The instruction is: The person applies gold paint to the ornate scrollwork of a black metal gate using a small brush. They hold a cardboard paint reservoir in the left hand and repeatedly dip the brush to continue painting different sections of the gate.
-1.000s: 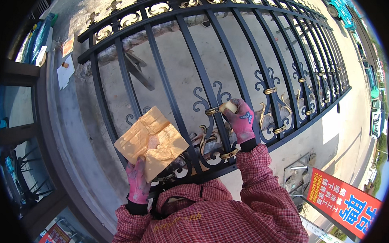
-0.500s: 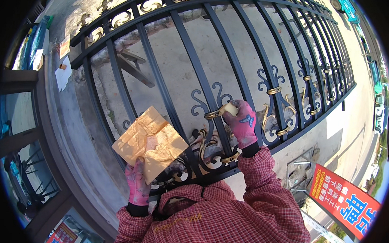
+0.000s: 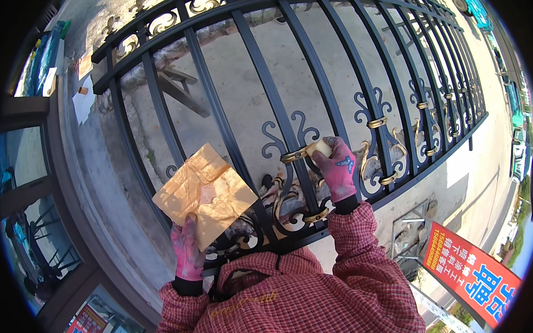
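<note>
My left hand (image 3: pixel 188 250), in a pink glove, is closed on the lower edge of a creased, square sheet smeared with gold (image 3: pixel 219 185), held flat above the railing. In my right hand (image 3: pixel 340 172), also gloved in pink, is a small pale sponge block (image 3: pixel 319 148), pinched between the fingers. The sponge is at the right end of a gold collar (image 3: pixel 294 156) on one bar; whether it touches cannot be made out. The black metal railing (image 3: pixel 206 88) lies before me, with black scrolls (image 3: pixel 272 138) and gold-tinted curls (image 3: pixel 366 155) among its bars.
Below the railing is a concrete floor, with a dark trestle (image 3: pixel 184 93) at the left. White paper with a small brown roll (image 3: pixel 83 91) lies far left, beside glazed dark frames (image 3: pixel 28 108). A red sign (image 3: pixel 471 273) stands at the lower right; a metal frame (image 3: pixel 410 230) is near it.
My right hand has shifted slightly right with the sponge, toward the collar's end. The sheet in my left hand stays nearly where it was.
</note>
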Motion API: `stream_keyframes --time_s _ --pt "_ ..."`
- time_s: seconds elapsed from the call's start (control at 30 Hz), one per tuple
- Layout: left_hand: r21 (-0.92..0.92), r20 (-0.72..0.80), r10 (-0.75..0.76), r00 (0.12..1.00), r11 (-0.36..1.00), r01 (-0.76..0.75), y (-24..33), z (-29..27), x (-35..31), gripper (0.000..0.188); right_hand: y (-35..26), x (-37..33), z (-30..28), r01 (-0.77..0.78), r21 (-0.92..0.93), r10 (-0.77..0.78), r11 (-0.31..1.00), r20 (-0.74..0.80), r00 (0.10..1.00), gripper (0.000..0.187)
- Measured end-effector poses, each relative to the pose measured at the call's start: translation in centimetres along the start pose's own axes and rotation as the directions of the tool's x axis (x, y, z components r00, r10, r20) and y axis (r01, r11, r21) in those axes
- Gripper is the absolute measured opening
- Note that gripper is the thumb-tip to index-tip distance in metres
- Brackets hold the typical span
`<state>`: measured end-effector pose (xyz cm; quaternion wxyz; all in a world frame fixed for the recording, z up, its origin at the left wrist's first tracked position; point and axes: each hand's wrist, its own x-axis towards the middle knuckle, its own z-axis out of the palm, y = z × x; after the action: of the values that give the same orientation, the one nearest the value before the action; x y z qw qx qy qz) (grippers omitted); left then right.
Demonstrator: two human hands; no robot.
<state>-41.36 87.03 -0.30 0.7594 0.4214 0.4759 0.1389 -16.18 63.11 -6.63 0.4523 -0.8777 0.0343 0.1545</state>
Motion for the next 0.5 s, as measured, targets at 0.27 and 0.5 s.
stream_keyframes --time_s 0.27,0.5 --pt "-0.053 -0.007 -0.070 0.998 0.996 0.070 1.4 1.4 -0.5 0.032 -0.8 -1.8 1.3 0.396 -0.363 -0.424 0.843 0.005 0.906 0.037" --pt "-0.075 -0.029 0.011 1.000 0.997 -0.013 -0.4 -1.2 -0.5 0.032 -2.0 -2.4 1.6 0.452 -0.379 -0.474 0.808 0.040 0.880 0.036"
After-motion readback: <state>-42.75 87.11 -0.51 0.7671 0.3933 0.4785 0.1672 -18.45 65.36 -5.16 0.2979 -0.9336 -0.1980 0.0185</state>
